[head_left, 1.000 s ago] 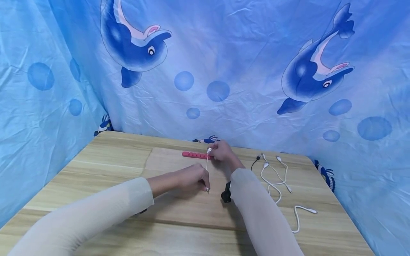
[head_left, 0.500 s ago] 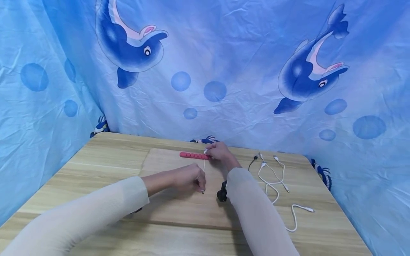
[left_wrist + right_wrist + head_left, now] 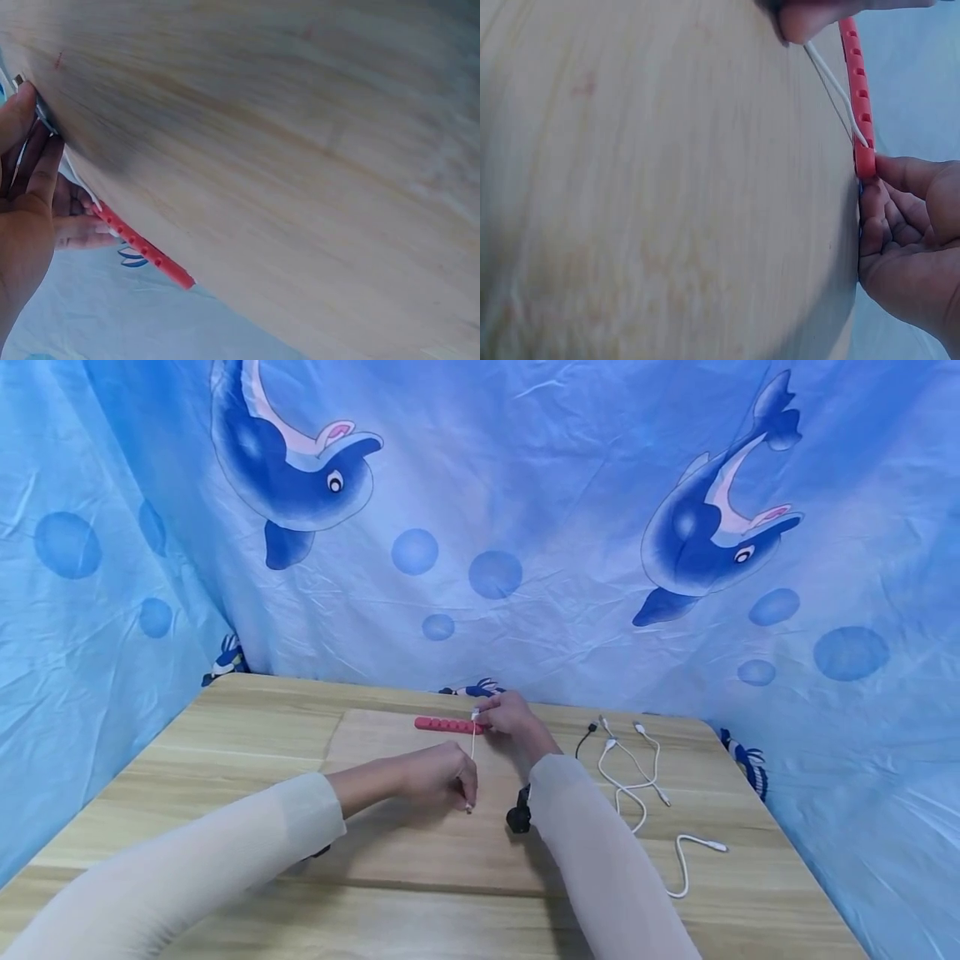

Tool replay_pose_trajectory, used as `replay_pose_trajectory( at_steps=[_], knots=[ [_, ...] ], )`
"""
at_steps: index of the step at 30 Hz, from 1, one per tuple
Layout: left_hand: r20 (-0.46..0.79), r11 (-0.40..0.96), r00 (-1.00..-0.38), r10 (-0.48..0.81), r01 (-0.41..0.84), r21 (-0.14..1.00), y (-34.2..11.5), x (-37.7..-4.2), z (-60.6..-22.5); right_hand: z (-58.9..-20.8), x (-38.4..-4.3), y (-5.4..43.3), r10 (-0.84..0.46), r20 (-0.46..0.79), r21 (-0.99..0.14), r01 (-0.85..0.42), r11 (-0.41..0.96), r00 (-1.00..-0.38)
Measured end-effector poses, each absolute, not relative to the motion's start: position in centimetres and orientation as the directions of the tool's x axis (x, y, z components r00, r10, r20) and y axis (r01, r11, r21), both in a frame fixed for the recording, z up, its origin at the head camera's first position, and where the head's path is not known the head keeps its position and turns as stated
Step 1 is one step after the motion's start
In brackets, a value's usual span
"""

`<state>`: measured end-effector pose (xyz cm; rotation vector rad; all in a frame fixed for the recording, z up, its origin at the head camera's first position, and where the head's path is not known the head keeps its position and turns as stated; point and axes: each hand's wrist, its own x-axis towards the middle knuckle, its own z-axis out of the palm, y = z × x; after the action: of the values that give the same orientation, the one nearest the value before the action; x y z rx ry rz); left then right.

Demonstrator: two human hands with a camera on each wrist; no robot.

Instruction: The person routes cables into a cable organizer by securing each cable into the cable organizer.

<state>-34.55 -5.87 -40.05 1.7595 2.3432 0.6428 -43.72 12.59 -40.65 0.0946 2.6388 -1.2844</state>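
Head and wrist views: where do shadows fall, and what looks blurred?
Head: shadow on the wood below the left sleeve; left wrist: shadow beside the left hand, wood blurred at right; right wrist: shadow near the right hand, wood blurred at lower left.

Left hand (image 3: 441,776): pinching, the nearer. Right hand (image 3: 508,713): curled, pinching, farther forward. Arms (image 3: 195,860), two: sleeved, extended, converging.

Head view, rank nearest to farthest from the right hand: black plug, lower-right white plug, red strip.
1. Red strip: at the right hand's fingertips, running off to its left.
2. Black plug: to the hand's right, on the table.
3. Lower-right white plug: farthest, past the right sleeve.
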Motion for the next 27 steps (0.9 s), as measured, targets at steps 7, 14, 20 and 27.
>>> replay_pose_trajectory(
  at_steps=[7, 14, 20, 27],
  knots=[
    [0.119, 0.241, -0.319, 0.940, 0.871, 0.428, -5.7, -34.1, -39.6, -40.3, -43.0, 14.1, -0.233, -0.144, -0.749, -0.048, 0.661, -0.962],
    [0.111, 0.349, -0.430, 0.896, 0.838, 0.420, -4.3, -33.9, -39.1, -39.6, -42.3, 16.3, -0.341, -0.124, -0.752, -0.136, 0.645, -0.932],
    [0.091, 0.418, -0.493, 0.865, 0.810, 0.412, -3.0, -34.2, -38.7, -38.9, -41.7, 18.4, -0.358, -0.079, -0.752, -0.180, 0.634, -0.930],
    [0.084, 0.435, -0.514, 0.854, 0.792, 0.428, -1.8, -35.0, -38.3, -38.4, -41.4, 21.0, -0.356, -0.044, -0.790, -0.186, 0.584, -0.933]
  ],
)
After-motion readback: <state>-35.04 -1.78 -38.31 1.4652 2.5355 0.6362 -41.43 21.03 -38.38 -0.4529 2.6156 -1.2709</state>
